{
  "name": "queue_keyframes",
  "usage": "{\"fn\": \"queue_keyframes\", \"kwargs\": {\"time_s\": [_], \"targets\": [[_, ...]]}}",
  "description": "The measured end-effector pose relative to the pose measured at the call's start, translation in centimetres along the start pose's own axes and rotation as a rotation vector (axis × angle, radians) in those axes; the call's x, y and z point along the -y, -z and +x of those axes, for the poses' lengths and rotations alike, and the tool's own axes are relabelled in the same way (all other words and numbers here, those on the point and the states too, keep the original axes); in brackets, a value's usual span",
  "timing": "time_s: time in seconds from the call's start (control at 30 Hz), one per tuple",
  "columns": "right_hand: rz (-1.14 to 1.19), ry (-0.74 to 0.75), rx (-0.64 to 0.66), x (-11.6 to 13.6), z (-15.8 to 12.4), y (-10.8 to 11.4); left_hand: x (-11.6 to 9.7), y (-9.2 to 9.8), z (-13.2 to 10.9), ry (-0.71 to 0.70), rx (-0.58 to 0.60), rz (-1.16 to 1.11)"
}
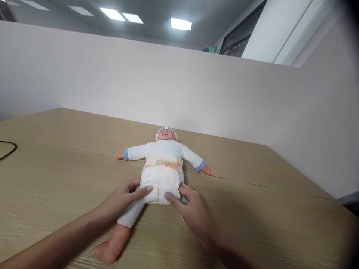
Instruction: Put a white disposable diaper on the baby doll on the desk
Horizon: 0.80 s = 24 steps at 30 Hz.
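A baby doll [168, 148] in a white outfit with blue cuffs and a white printed cap [166, 129] lies on its back, arms spread and head away from me. Round its hips sits a white diaper [160, 179] with an orange cartoon band at the waist. My left hand [129, 194] grips the diaper's left edge near the leg, thumb on the front panel. At the opposite leg edge, my right hand [190, 205] pinches the diaper, its thumb also on the front and its fingertips partly hidden. One bare doll foot [112, 244] shows; my right hand and forearm mostly cover the other leg.
The doll lies on a wooden table [70, 179] with a thin seam across it. A pale partition wall [126, 82] rises behind the table. A black cable [12, 147] curls at the left edge.
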State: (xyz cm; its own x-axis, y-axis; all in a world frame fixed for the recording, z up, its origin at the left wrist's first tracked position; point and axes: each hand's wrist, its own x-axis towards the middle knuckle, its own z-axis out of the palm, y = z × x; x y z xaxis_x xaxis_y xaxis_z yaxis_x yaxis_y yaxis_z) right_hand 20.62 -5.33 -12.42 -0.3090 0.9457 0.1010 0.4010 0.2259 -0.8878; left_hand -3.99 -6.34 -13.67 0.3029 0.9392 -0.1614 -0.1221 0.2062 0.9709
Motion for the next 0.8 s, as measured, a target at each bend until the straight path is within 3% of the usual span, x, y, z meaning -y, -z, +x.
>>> {"fn": "queue_keyframes", "kwargs": {"time_s": [0.17,0.27,0.37,0.5,0.63,0.8], "targets": [[0.156,-0.039,0.039,-0.5,0.2,0.1,0.3,-0.2,0.2,0.036,-0.035,-0.154],[0.096,-0.045,0.029,0.0,0.1,0.3,0.4,-0.3,0.2,0.021,-0.054,-0.156],[-0.203,-0.021,-0.004,0.8,-0.3,0.6,0.4,-0.3,0.0,-0.062,-0.051,0.035],[-0.505,0.02,-0.017,1.4,-0.9,0.5,0.7,-0.3,-0.2,-0.155,-0.175,0.522],[-0.491,0.022,0.011,1.2,-0.7,0.5,1.1,-0.4,0.2,-0.219,-0.241,0.762],[-0.322,0.023,0.075,0.9,0.0,1.5,0.5,0.3,1.3,-0.2,-0.128,0.686]]}}
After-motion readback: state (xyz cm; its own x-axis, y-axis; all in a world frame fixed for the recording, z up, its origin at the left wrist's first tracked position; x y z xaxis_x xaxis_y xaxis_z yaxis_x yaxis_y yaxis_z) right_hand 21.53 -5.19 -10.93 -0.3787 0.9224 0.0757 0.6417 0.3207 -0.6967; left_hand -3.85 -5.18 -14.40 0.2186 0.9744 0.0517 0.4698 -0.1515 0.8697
